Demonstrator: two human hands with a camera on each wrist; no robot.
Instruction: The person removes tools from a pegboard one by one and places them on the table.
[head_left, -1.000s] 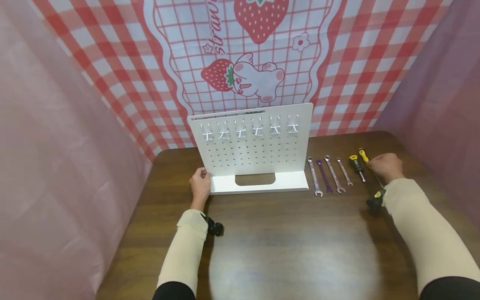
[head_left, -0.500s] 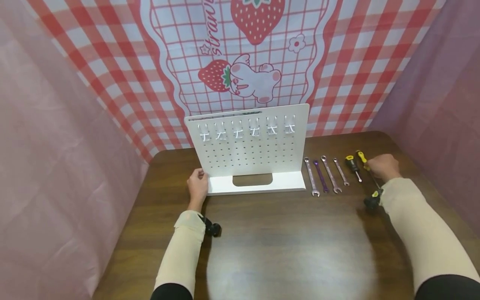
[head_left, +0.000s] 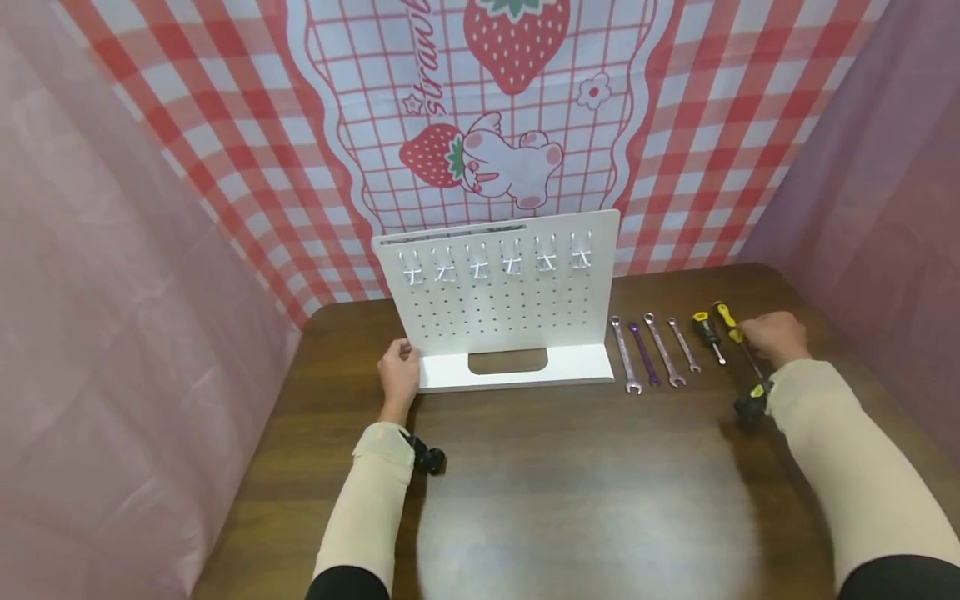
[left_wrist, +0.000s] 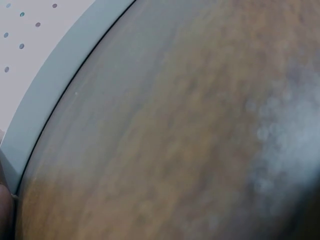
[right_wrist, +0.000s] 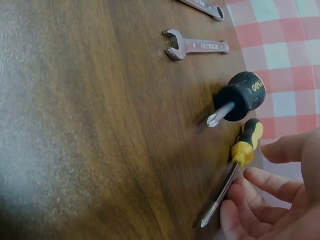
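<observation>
A white pegboard [head_left: 517, 317] with a row of hooks stands on the table. At its lower left corner my left hand [head_left: 398, 379] grips the edge; only a bit of thumb [left_wrist: 5, 210] shows in the left wrist view. My right hand [head_left: 777, 337] is at the far right, beside a slim yellow-and-black screwdriver [right_wrist: 245, 142] lying on the wood. Its thumb and forefinger are apart, with fingertips close to the handle and shaft; whether they touch it is unclear. A stubby black screwdriver [right_wrist: 242, 97] lies just left of the slim one.
Several wrenches lie in a row right of the pegboard, among them a purple wrench [head_left: 645, 354] and a small silver wrench [head_left: 684, 346]. A red-checked cloth [head_left: 690, 167] hangs behind the brown table [head_left: 570, 467]; pink curtains [head_left: 135, 333] flank it.
My right hand has shifted slightly rightward from the slim screwdriver, so more of its handle shows. The left hand stays at the pegboard corner. The head view has moved a little.
</observation>
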